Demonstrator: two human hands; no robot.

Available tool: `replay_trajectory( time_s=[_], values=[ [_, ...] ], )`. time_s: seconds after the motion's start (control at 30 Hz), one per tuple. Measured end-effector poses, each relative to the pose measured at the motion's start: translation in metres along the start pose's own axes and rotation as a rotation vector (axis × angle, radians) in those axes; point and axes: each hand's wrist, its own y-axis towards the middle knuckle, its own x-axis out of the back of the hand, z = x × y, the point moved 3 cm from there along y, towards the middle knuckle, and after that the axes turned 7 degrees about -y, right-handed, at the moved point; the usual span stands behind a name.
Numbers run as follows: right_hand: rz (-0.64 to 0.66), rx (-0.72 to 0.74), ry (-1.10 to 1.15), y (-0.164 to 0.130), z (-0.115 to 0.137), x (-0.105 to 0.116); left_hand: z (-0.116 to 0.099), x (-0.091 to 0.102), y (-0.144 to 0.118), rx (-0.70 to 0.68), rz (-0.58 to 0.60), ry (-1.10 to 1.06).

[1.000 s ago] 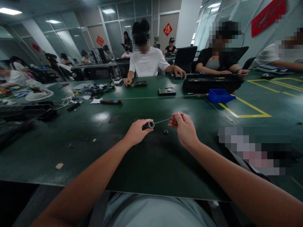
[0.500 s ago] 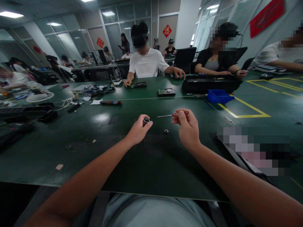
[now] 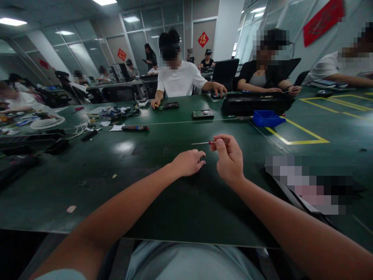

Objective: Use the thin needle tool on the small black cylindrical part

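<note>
My right hand (image 3: 229, 159) is closed round the handle of a screwdriver (image 3: 200, 143). Its thin metal shaft points left, above the table. Just left of it, my left hand (image 3: 190, 161) is low over the green table (image 3: 175, 210), back upward, thumb and fingers curled toward each other. Whatever lies inside those fingers is hidden. Neither the dark hollow cylinder nor the small round part seen earlier shows now.
Ahead lie an opened hard drive (image 3: 203, 114), a blue tray (image 3: 268, 118) and a long black casing (image 3: 258, 103). A pen-like tool (image 3: 135, 128) and cables lie left. A pixelated object (image 3: 309, 188) is at right. A person in white (image 3: 182, 77) works opposite.
My left hand has moved right and turned palm down, to where the small round part lay. The cylinder it held has gone from sight. My right hand still holds the screwdriver, almost unmoved.
</note>
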Motion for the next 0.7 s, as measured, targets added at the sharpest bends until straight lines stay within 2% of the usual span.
replay_trajectory(
  time_s=[0.17, 0.3, 0.43, 0.6, 0.7],
  values=[
    [0.014, 0.005, -0.002, -0.001, -0.001, 0.000, 0.000, -0.009, 0.010, -0.006, 0.051, 0.064],
    [0.020, -0.001, -0.011, -0.001, 0.000, 0.000, 0.007, -0.005, 0.010, -0.017, 0.011, 0.010],
    [0.017, 0.002, 0.010, 0.000, 0.002, 0.000, 0.025, 0.012, 0.000, 0.033, -0.045, -0.111],
    [0.044, -0.008, 0.014, 0.001, 0.003, -0.001, 0.064, 0.043, -0.026, 0.179, -0.211, -0.510],
    [0.052, -0.023, 0.011, 0.001, 0.001, -0.001, 0.091, 0.063, -0.046, 0.292, -0.309, -0.678]
  ],
)
